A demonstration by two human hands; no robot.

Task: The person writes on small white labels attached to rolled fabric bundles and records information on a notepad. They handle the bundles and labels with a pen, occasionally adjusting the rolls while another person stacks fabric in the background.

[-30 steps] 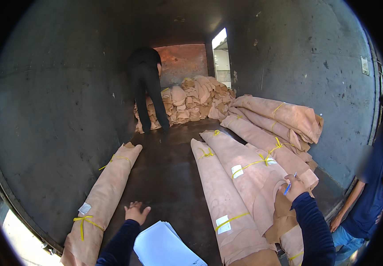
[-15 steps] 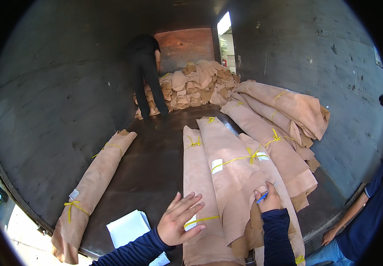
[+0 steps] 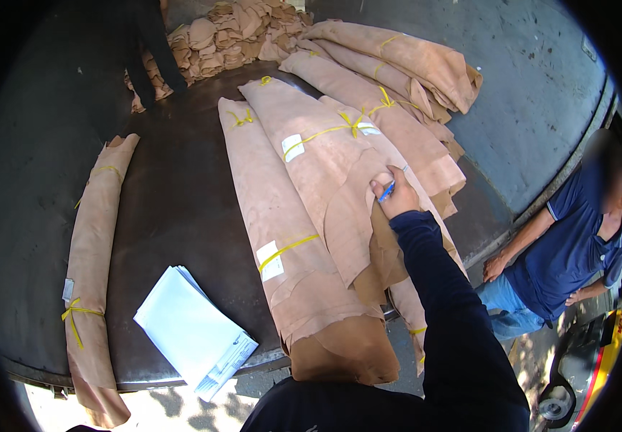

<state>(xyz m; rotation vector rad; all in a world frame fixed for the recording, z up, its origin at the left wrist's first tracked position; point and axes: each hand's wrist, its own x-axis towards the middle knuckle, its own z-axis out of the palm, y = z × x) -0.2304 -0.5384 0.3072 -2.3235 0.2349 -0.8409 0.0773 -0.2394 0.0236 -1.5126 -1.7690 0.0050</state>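
Observation:
My right hand (image 3: pixel 403 196) is closed around a blue pen (image 3: pixel 387 191). It rests by the loose upper edge of a large leather roll (image 3: pixel 325 162), which is bound with yellow ribbon and carries a white label (image 3: pixel 293 147). To its left lies another tan leather roll (image 3: pixel 257 187), with a white label (image 3: pixel 270 263) under its ribbon and an open brown end toward me. A third roll (image 3: pixel 408 295) shows partly beneath my right sleeve. My left hand is out of sight. A stack of white papers (image 3: pixel 188 317) lies on the dark truck bed, left of the rolls.
A single tied roll (image 3: pixel 95 237) lies along the left side. More rolls (image 3: pixel 404 57) lie at the far right, and folded leather (image 3: pixel 224 36) is piled at the back. One person (image 3: pixel 156 50) stands inside; another (image 3: pixel 566 230) stands outside at the right, near a vehicle (image 3: pixel 584 367).
The view has tilted down and shifted right. My left hand has left the picture. My right hand still holds the pen over the leather, and the person outside shows more fully.

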